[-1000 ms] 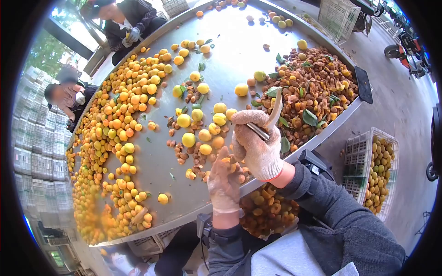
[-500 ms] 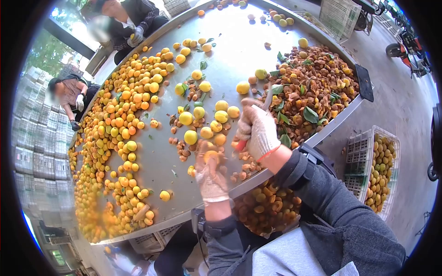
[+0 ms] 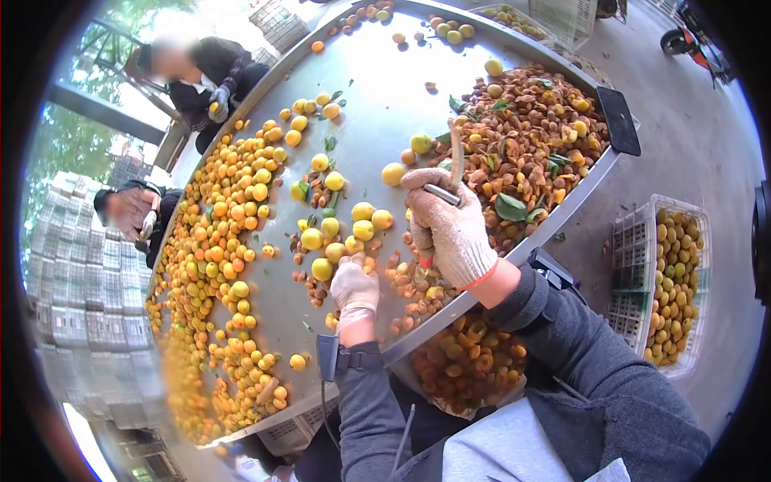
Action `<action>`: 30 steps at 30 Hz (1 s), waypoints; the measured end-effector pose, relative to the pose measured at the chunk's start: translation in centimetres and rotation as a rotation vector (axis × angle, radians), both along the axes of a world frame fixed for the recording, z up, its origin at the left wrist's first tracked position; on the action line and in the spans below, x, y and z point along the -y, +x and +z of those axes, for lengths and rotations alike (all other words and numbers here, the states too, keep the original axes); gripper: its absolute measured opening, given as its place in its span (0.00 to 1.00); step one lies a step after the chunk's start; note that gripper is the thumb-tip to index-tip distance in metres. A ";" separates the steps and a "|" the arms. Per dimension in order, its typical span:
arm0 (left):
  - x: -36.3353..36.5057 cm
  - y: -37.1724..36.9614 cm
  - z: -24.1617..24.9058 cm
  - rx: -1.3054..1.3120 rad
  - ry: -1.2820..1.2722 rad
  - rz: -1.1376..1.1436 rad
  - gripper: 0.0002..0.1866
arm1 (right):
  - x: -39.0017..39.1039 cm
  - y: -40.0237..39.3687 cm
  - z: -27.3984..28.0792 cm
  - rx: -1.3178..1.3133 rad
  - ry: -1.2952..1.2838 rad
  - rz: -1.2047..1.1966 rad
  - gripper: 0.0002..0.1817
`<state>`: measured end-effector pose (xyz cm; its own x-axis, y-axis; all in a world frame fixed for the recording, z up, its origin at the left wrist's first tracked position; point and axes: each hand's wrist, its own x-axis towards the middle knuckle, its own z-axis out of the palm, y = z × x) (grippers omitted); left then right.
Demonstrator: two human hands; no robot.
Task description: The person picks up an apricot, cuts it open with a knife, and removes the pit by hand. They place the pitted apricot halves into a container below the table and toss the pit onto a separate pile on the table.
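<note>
My gloved right hand [image 3: 454,229] is closed round a knife [image 3: 442,194]. Its metal part shows above the fist and a bit of red below the fingers. The fist hangs over the near table edge, by the heap of pits and split fruit [image 3: 538,132]. My gloved left hand [image 3: 354,291] has its fingers curled down at a small cluster of yellow apricots [image 3: 363,230]. An orange fruit [image 3: 370,265] shows beside those fingertips; what they hold is hidden. Scattered pits and flesh [image 3: 414,281] lie between my hands.
A large spread of apricots [image 3: 233,249] covers the table's left side. Below the near edge sits a container of opened fruit [image 3: 470,361]. At right stands a full white crate [image 3: 634,297]. A dark flat object [image 3: 618,120] rests at the corner. Two co-workers [image 3: 213,80] are across the table.
The view has shifted. My left hand has turned over, from palm up with an apricot in it to fingers down at the cluster. My right fist has turned, still round the knife.
</note>
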<state>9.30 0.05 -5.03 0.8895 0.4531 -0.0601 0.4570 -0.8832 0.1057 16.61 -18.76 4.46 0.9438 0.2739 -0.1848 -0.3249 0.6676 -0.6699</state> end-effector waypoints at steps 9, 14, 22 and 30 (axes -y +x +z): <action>3.1 -8.3 8.0 0.292 -0.877 0.254 0.25 | 2.6 1.1 0.9 -0.053 -0.020 0.050 0.08; 2.0 -11.0 6.8 0.320 -0.781 0.249 0.32 | 3.9 1.3 0.0 -0.046 -0.016 0.087 0.08; -3.0 -2.8 0.2 0.152 -0.116 0.102 0.23 | 2.9 0.8 0.4 -0.062 -0.075 0.126 0.08; -1.0 -7.1 2.5 0.872 -2.062 0.147 0.24 | 0.8 -1.6 0.9 0.066 -0.391 0.487 0.05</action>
